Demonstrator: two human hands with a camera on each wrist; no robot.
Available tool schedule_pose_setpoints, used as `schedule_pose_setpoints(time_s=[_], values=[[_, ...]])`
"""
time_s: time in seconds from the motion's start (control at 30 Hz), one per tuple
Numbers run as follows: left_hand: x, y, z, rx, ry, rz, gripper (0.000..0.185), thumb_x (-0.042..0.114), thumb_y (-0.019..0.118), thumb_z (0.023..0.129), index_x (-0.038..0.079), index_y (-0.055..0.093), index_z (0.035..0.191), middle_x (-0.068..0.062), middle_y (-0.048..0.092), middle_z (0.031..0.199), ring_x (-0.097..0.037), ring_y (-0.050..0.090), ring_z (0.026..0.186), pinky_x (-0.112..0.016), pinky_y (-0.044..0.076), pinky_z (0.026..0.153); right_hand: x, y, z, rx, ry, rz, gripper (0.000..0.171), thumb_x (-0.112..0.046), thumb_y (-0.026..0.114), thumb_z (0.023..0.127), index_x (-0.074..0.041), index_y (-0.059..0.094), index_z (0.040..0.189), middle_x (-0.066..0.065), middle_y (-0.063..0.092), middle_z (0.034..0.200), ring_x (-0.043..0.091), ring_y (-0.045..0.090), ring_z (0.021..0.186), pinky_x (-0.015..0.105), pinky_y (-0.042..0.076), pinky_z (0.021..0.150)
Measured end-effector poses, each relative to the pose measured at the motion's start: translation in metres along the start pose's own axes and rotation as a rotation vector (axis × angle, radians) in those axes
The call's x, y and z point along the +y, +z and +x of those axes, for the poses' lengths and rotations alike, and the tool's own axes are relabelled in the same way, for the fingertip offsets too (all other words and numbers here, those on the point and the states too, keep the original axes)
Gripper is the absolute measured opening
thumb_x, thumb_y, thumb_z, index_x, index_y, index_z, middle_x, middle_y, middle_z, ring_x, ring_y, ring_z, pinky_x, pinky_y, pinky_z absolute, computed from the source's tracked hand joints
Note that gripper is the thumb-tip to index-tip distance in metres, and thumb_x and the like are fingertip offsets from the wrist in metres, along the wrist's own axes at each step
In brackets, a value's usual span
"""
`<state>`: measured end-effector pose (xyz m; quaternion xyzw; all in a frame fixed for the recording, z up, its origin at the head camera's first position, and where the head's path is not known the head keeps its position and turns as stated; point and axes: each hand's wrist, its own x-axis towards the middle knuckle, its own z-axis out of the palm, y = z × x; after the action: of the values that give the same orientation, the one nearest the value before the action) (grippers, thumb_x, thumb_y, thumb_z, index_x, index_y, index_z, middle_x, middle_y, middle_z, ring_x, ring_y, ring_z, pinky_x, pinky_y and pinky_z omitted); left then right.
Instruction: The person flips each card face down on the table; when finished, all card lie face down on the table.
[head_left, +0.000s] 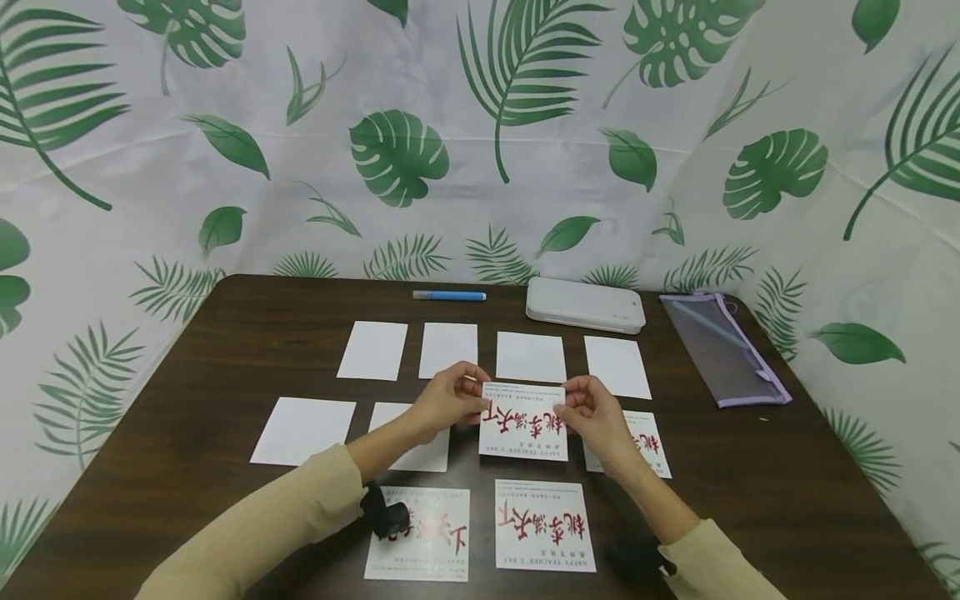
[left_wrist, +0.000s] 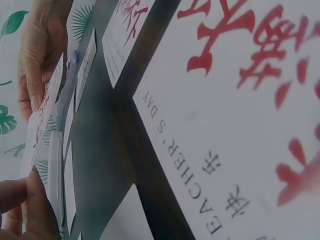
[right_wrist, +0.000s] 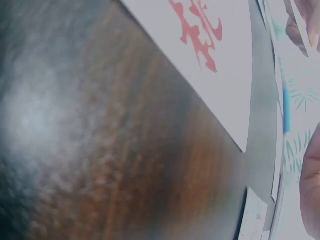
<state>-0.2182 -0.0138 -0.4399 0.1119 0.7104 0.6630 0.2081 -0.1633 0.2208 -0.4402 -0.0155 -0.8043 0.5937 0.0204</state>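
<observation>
Between both hands, a square white card (head_left: pixel 522 429) with red Chinese characters and "HAPPY TEACHER'S DAY" is held above the table. My left hand (head_left: pixel 448 402) pinches its left edge, and my right hand (head_left: pixel 597 421) pinches its right edge. In the left wrist view the held card (left_wrist: pixel 42 120) appears nearly edge-on, a hand at either end. A matching printed card (head_left: pixel 543 533) lies below it on the table. To the left lies another printed card (head_left: pixel 420 542), partly covered by the left wrist's camera. One more printed card (head_left: pixel 648 437) is partly behind the right hand.
Blank white cards lie in rows, including one at the far left (head_left: pixel 302 431) and one at back right (head_left: pixel 617 367). Along the back of the dark table (head_left: pixel 187 400) are a blue marker (head_left: pixel 450 296), a white case (head_left: pixel 585 306) and a purple-edged mesh pouch (head_left: pixel 712 350).
</observation>
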Motion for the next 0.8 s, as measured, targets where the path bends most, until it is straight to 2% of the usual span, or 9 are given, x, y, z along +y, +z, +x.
schedule_pose_setpoints(time_s=[0.07,0.13,0.27,0.33,0.4,0.47,0.6,0.8], values=[[0.001,-0.001,-0.001,0.012,-0.018,-0.021,0.031,-0.007,0.063,0.084,-0.003,0.053,0.113,-0.005,0.054,0.086,-0.011,0.057,0.069,-0.021,0.052,0.058,-0.001,0.001,-0.001,0.027,-0.008,-0.038,0.033,0.002,0.064,0.085,0.004,0.049,0.114,0.011,0.054,0.090,0.009,0.055,0.071,0.020,0.051,0.064],[0.003,-0.002,-0.002,0.031,-0.029,-0.030,0.031,-0.007,0.063,0.083,-0.002,0.053,0.112,-0.005,0.054,0.086,-0.011,0.057,0.069,-0.021,0.053,0.058,-0.004,0.003,-0.002,0.079,-0.061,-0.114,0.033,0.000,0.066,0.084,0.002,0.051,0.113,0.011,0.055,0.092,0.011,0.054,0.075,0.017,0.049,0.065],[0.006,-0.001,-0.003,0.068,-0.020,-0.060,0.028,-0.008,0.062,0.083,-0.002,0.054,0.109,-0.005,0.053,0.087,-0.011,0.057,0.071,-0.023,0.054,0.058,-0.015,0.020,-0.008,0.168,-0.269,-0.312,0.029,-0.001,0.072,0.079,-0.002,0.058,0.104,0.006,0.057,0.085,0.011,0.052,0.074,0.016,0.046,0.062],[0.009,0.001,-0.003,0.079,-0.001,-0.083,0.027,-0.008,0.061,0.083,-0.002,0.054,0.108,-0.005,0.054,0.087,-0.010,0.058,0.072,-0.023,0.055,0.059,-0.023,0.033,-0.011,0.143,-0.374,-0.361,0.028,0.000,0.075,0.076,-0.002,0.060,0.100,0.003,0.056,0.079,0.008,0.051,0.068,0.018,0.046,0.058],[0.013,0.005,-0.003,0.079,0.022,-0.110,0.026,-0.007,0.060,0.084,-0.003,0.053,0.108,-0.005,0.055,0.089,-0.009,0.058,0.074,-0.025,0.056,0.060,-0.029,0.044,-0.013,0.102,-0.444,-0.406,0.030,-0.003,0.078,0.074,-0.003,0.061,0.098,0.002,0.055,0.076,0.006,0.050,0.065,0.019,0.045,0.056],[0.018,0.009,-0.003,0.070,0.049,-0.130,0.025,-0.007,0.059,0.085,-0.005,0.053,0.109,-0.006,0.057,0.091,-0.009,0.059,0.076,-0.027,0.056,0.063,-0.034,0.052,-0.015,0.077,-0.470,-0.445,0.034,-0.008,0.080,0.072,-0.003,0.061,0.099,0.001,0.054,0.076,0.006,0.048,0.064,0.019,0.044,0.055],[0.026,0.016,-0.006,0.066,0.104,-0.152,0.025,-0.006,0.056,0.086,-0.007,0.052,0.110,-0.009,0.057,0.094,-0.009,0.059,0.079,-0.030,0.057,0.066,-0.038,0.059,-0.016,0.096,-0.495,-0.487,0.042,-0.012,0.084,0.068,-0.004,0.060,0.102,0.000,0.052,0.077,0.007,0.048,0.064,0.019,0.042,0.055],[0.035,0.021,-0.013,0.077,0.163,-0.182,0.023,-0.004,0.056,0.088,-0.007,0.052,0.110,-0.010,0.056,0.097,-0.009,0.060,0.081,-0.033,0.057,0.067,-0.043,0.057,-0.020,0.110,-0.554,-0.486,0.042,-0.001,0.079,0.071,-0.001,0.059,0.107,0.003,0.056,0.080,0.008,0.054,0.067,0.017,0.049,0.057]])
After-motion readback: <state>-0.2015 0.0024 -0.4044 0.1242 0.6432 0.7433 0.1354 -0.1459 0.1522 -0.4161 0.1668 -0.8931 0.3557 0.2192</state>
